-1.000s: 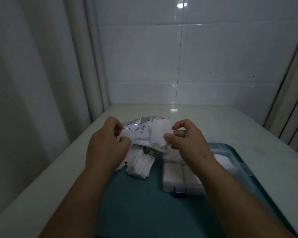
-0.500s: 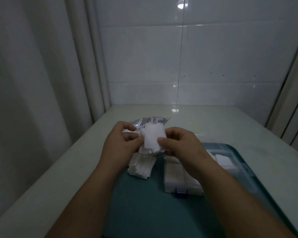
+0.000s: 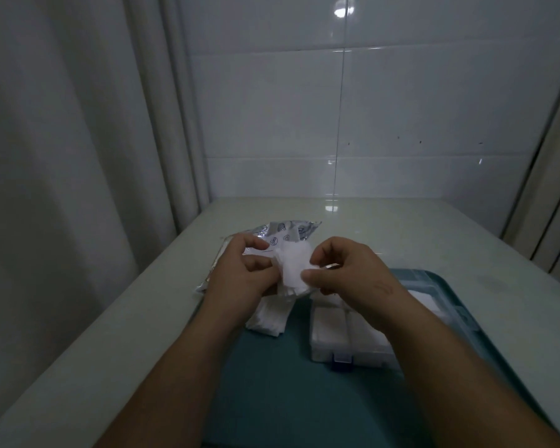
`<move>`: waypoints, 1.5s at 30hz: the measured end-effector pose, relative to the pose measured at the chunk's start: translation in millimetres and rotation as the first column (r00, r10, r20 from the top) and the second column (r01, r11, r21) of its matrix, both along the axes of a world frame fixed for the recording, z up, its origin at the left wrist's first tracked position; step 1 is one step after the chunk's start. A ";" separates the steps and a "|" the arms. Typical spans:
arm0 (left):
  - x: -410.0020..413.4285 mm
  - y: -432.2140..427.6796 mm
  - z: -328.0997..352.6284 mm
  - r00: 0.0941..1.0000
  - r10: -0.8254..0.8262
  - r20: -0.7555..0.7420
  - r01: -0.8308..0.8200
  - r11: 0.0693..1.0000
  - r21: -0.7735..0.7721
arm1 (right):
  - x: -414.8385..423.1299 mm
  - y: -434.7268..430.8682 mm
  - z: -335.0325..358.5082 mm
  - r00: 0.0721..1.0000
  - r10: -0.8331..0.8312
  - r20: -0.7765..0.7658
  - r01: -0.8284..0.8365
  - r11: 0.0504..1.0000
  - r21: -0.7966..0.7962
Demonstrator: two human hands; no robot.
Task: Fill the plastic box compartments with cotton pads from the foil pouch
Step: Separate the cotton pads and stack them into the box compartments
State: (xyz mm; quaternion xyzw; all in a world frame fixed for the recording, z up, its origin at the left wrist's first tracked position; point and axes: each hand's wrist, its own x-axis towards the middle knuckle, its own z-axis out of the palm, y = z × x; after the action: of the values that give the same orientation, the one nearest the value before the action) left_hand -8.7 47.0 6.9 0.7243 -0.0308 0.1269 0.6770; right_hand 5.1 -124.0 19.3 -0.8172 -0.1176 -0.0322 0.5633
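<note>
— Hands first: how are they held?

— Both are raised just above the far edge of the teal tray [image 3: 288, 399]. A small stack of white cotton pads [image 3: 293, 270] is pinched between them: its left edge is gripped by the curled thumb and fingers of the left hand [image 3: 240, 279], and its right edge is pressed by the thumb of the right hand [image 3: 346, 273], whose forefinger is curled above.

— Where is the foil pouch [image 3: 288, 232] found?

— It is laid on the pale table [image 3: 143, 318], just behind the hands and partly hidden by the left one.

— And the plastic box [image 3: 333, 337]?

— It is set on the tray under the right wrist, with a blue latch [image 3: 342, 362] on its near side. White pads are seen in its two near compartments; the far ones are covered by the forearm. A loose heap of pads [image 3: 269, 321] is left beside the box, on the tray's left part.
</note>
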 end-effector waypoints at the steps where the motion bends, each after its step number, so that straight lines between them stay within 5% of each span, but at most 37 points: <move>1: -0.7 -0.6 0.3 1.000 -0.017 -0.004 0.017 1.000 0.005 | 0.1 -0.6 -0.8 1.000 0.006 -0.021 -0.007 1.000 -0.024; 5: -0.9 -2.1 1.9 0.999 -0.016 0.051 0.015 1.000 0.024 | -1.4 -5.2 2.7 0.988 0.071 -0.137 -0.076 0.997 -0.027; 12: 0.8 -12.0 18.8 0.997 -0.061 0.052 0.065 0.995 -0.080 | -2.8 -19.8 21.6 0.997 0.044 -0.062 -0.054 0.984 -0.169; 17: 6.2 -14.7 21.5 0.966 -0.236 -0.105 0.252 0.950 0.183 | -7.0 -27.6 23.1 0.999 0.038 -0.027 -0.045 0.920 -0.389; 21: 6.8 -18.3 12.8 0.917 -0.342 -0.205 0.381 0.902 0.204 | -8.7 -33.7 11.1 0.996 0.047 -0.072 -0.067 0.951 -0.300; 24: 7.2 -18.7 -0.6 0.939 -0.320 -0.126 0.342 0.903 0.259 | -11.4 -34.8 2.3 0.998 0.034 -0.044 -0.043 0.978 -0.202; 36: 2.1 -24.2 -6.2 0.982 -0.183 -0.043 0.186 0.920 0.346 | -9.5 -30.9 -13.0 0.995 -0.006 0.095 0.040 0.933 -0.358; 41: -3.8 -40.0 -4.4 0.998 -0.064 -0.003 0.064 0.997 0.041 | -11.4 -31.8 -10.5 0.993 0.023 0.118 0.029 0.909 -0.415; 45: -4.2 -57.0 -12.0 0.995 0.102 -0.016 -0.101 0.992 0.074 | -14.9 -28.7 -10.3 0.993 0.076 0.095 -0.027 0.902 -0.432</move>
State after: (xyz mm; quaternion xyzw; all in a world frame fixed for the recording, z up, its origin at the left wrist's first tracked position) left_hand -12.9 -10.0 -5.1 0.7503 0.0080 0.1529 0.6431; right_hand -9.8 -152.7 9.1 -0.9148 -0.1740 -0.0355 0.3628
